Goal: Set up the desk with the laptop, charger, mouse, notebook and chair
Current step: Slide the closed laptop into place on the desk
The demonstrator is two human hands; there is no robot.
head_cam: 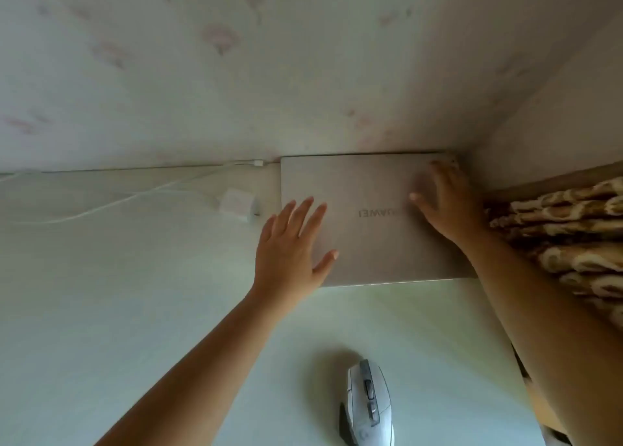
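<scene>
A white-and-grey computer mouse [369,405] lies nearer than both hands. The left hand [291,246] and right hand [445,202] rest flat, fingers spread, gripping nothing, on the closed silver laptop [367,243], whose long axis runs between them along the wall. A white square charger [237,202] sits just left of the left hand.

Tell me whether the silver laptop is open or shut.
Shut: the silver laptop lies flat on the pale desk, lid logo facing up, both hands on it.

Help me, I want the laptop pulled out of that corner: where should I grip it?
Take the laptop by its near edge and left edge, coming from the front. Its back and right sides sit against the walls, and the closed lid offers no hold.
</scene>
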